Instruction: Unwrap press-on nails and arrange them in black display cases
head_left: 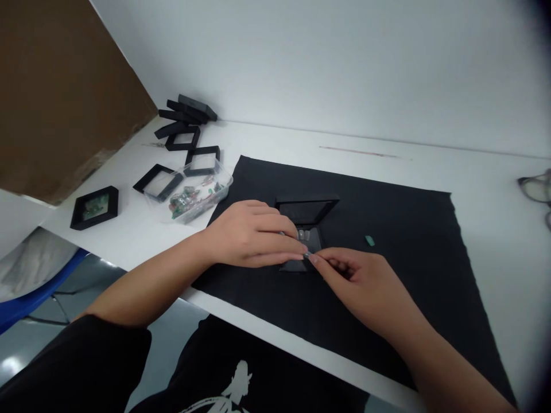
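Observation:
An open black frame case [306, 213] lies on a black cloth mat [408, 229], with its lid propped up behind the base. My left hand [252, 234] rests on the case's left side, fingers pressed together over the base. My right hand [357, 284] comes in from the right, its thumb and forefinger pinched at the front edge of the case, touching the left fingertips. What the pinch holds is too small to make out. A small green piece [369, 240] lies on the mat to the right of the case.
A clear plastic tray [196, 195] with several small green and red pieces sits left of the mat. Several black frames [185, 123] lie scattered and stacked behind it, one closed case [94, 207] at far left. Eyeglasses [536, 189] rest at the right edge. A brown board [55, 97] leans at left.

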Tool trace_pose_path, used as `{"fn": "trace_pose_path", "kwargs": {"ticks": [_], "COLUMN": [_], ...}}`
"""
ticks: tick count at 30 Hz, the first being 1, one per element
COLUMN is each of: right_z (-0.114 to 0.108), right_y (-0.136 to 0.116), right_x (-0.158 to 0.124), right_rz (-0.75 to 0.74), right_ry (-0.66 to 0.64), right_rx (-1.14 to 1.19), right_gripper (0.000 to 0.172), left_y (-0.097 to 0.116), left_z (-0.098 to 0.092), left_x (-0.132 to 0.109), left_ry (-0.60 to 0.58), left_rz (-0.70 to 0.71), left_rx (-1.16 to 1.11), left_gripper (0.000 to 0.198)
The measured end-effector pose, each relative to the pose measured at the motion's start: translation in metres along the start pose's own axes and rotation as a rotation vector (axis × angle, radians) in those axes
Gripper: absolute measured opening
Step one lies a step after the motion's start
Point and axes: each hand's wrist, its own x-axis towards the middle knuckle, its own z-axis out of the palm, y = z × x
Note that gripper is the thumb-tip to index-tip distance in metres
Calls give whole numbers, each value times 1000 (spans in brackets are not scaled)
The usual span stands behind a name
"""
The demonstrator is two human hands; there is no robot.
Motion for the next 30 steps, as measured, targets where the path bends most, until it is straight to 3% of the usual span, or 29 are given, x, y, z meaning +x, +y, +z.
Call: {"fn": "trace_pose_path", "kwargs": {"ticks": [4,8,11,17,24,30], "right_z": [-2,-1,0,1,4,5], "right_y": [-1,-1,1,5,10,10], "right_x": [6,7,5,2,2,4], "right_rz": [22,20,-1,-91,-240,-206], "right_ry": [-39,12,41,106,78,96], "right_rx": [-46,-128,-159,-212,-282,-316], "right_gripper": [31,36,34,19,17,21], "left_y": [-1,-2,-4,-5,-3,-1], "left_z": [-1,-2,-2,-3,-6,-10], "left_x": [0,-1,-1,0,0,-1], "left_ry": [-40,-90,-54,67,50,45], "left_rz": [21,30,18,-23,6,14], "left_rx": [37,49,54,106,114,128], "left_gripper": [13,12,12,32,33,30]}}
